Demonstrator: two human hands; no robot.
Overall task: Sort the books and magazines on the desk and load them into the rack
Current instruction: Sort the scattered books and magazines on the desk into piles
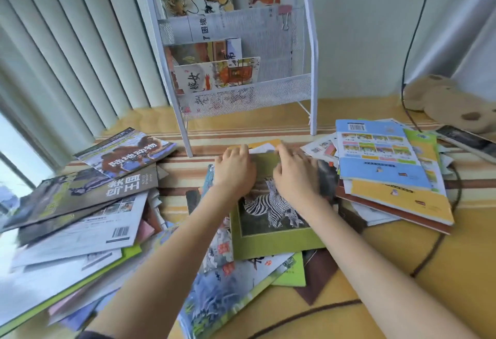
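Both hands are lying on a green book (271,236) with zebras on its cover. This zebra book is sitting in the middle of the desk (402,255), on top of a loose pile of other books. The left hand (234,169) is resting on the book's far left part, with its fingers curling over the top edge. The right hand (294,175) is sitting just beside it on the right, and its fingers are also bending over the top edge. A yellow book (265,143) and a bit of white paper are peeking out just past the fingertips. I cannot tell if the fingers are pinching the edge or only pressing on it.

The white rack (241,92) is standing at the back of the desk, right behind the hands. It is already holding some picture books and a newspaper in its mesh pockets. A pink clip (285,16) is hanging on the upper pocket.

A messy stack of magazines (88,204) is lying on the left. A camel book (126,152) is sitting on top of it, at the far end. Another stack is lying on the right, with a blue book (378,151) on top. A brown stuffed toy (451,102) is sitting in the far right corner.
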